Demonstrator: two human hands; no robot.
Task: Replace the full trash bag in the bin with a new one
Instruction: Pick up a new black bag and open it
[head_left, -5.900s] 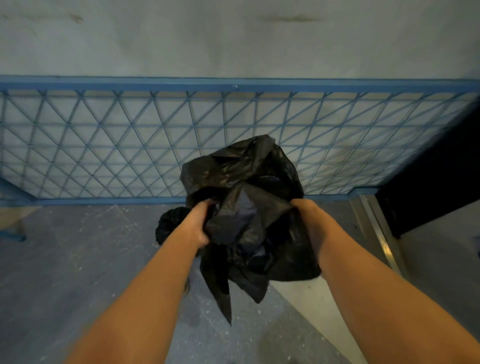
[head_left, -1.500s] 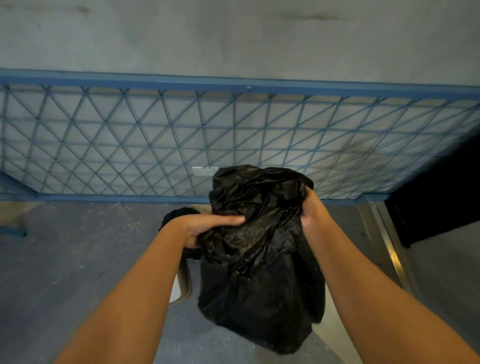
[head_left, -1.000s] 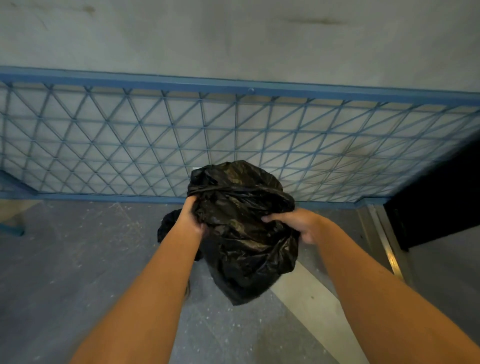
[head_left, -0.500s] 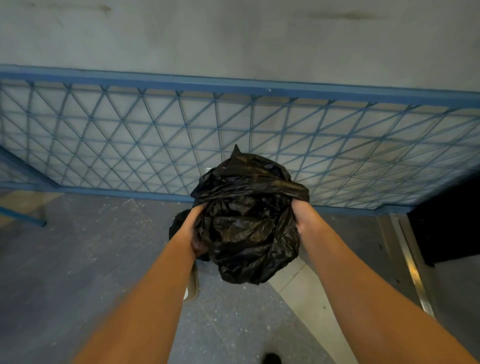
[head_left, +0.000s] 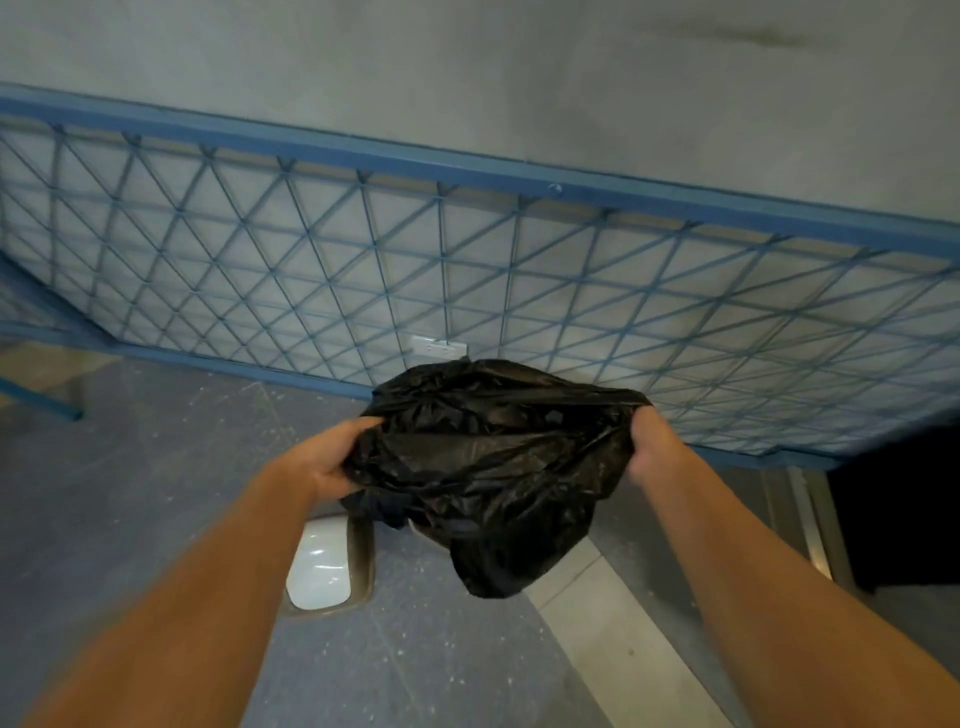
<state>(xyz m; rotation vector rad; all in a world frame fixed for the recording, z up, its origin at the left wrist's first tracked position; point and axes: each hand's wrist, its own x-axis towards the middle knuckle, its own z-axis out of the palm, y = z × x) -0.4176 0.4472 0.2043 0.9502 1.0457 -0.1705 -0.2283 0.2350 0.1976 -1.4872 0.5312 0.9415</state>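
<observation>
Black trash bag (head_left: 488, 467) held in the air before the blue lattice railing (head_left: 467, 249), left hand (head_left: 327, 462) gripping its left edge, right hand (head_left: 649, 447) clutching its right edge, white bin (head_left: 322, 566) below the bag on bare grey floor (head_left: 130, 493).

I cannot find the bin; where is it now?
In the head view, the bin stands on the floor, lower centre, partly hidden behind the black bag.

Dim, cool light is filling the scene, leaving the doorway (head_left: 904, 519) at right falling into black. Glare is glinting on the white bin (head_left: 319, 571), while wide-angle distortion is bowing the blue railing (head_left: 467, 171) and blurring the forearms.
</observation>
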